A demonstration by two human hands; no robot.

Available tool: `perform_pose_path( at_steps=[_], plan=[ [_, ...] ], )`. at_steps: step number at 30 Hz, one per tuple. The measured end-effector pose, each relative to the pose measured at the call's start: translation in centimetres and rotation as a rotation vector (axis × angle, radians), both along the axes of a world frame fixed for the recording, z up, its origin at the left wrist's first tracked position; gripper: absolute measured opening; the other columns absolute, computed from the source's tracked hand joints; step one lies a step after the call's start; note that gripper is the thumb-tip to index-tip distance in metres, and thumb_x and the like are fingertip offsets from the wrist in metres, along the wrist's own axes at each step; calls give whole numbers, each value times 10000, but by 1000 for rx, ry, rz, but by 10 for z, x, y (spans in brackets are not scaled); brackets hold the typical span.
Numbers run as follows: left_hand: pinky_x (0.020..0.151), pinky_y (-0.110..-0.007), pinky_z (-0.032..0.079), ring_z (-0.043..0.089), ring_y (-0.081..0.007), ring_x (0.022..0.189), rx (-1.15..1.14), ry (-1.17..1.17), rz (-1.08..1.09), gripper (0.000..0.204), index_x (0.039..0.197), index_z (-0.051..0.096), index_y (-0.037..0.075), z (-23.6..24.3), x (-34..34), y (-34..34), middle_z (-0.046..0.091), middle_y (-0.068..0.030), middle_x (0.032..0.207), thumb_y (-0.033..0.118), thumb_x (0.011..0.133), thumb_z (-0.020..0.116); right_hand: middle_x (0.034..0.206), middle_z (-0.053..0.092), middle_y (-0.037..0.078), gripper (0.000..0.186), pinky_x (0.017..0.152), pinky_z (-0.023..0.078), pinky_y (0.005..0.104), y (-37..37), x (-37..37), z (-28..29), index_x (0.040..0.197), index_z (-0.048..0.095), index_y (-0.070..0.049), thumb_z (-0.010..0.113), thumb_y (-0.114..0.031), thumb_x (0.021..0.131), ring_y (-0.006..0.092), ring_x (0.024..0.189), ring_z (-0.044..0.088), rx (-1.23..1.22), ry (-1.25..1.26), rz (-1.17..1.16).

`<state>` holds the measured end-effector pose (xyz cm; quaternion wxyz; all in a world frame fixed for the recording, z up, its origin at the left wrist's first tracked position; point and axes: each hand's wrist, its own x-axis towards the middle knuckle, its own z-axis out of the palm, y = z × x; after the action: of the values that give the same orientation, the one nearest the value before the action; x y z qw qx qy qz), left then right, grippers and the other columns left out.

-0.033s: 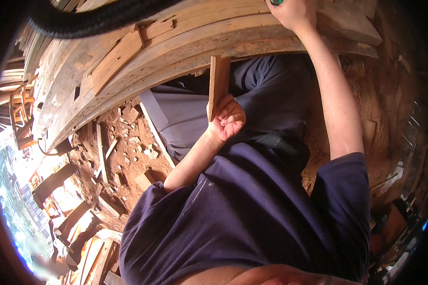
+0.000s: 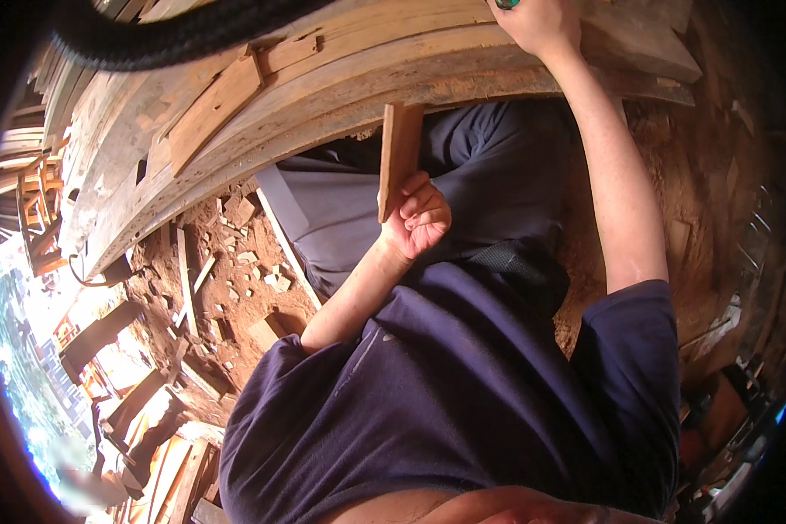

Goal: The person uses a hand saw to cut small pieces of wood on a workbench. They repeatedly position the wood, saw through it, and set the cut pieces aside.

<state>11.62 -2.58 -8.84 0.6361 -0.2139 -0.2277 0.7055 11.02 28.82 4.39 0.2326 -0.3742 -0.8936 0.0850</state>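
My left hand (image 2: 419, 217) is closed, with its fingers curled at the lower end of a short flat wooden board (image 2: 400, 157). The board stands on edge over my lap, and its far end reaches close to the near side of the workbench. At the top edge of the view, my right hand (image 2: 541, 24) is closed on a green object (image 2: 505, 3) above the bench. Only a small piece of that object shows; the rest is cut off by the frame, so its kind cannot be told.
A long, worn wooden workbench (image 2: 349, 96) runs across in front of me, with a loose plank (image 2: 217, 109) lying on it. Offcuts (image 2: 275, 281) and sticks litter the dirt floor at left. A black braided cord (image 2: 183, 39) crosses the top left. Stacked timber stands far left.
The wooden board in my left hand has tilted very slightly to the left. My right hand looks the same.
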Motion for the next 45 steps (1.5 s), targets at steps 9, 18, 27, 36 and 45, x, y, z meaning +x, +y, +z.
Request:
perform_pose_path(
  at_steps=[9,18,27,36,45],
  plan=[
    [577,-241,485,474,-105,616,0,78,-8,434,1061,715,130,8,-29,6,571,-5,709,515,1027,517,778,713,209,230,694,561,527,2,-2,1,809,718,-108,718,-336,833,418,774,712,35,20,20],
    [638,-290,575,541,-177,739,-143,75,88,599,1336,653,117,13,-43,7,684,-88,1145,574,1024,422,791,715,204,227,697,562,520,1,-3,2,830,726,-112,718,-338,837,414,791,713,23,12,-2],
    [690,-311,601,539,-159,743,-180,104,73,634,1525,503,122,31,-46,7,539,-150,1538,487,1007,505,793,715,202,227,685,559,524,3,-4,1,832,724,-112,726,-338,835,412,786,713,-3,44,18],
    [1010,-463,543,635,-293,1201,-519,1274,86,655,1498,445,20,94,-54,-3,591,-181,1392,114,875,623,762,709,203,226,680,560,524,6,-2,-3,794,716,-110,733,-334,823,417,760,709,63,17,13],
    [861,-261,492,653,-117,943,-930,2130,515,297,1184,749,-23,142,-143,53,760,-53,1015,95,917,692,715,690,218,306,670,555,524,15,-1,-15,760,698,-73,763,-364,827,425,741,703,148,75,97]
  ],
)
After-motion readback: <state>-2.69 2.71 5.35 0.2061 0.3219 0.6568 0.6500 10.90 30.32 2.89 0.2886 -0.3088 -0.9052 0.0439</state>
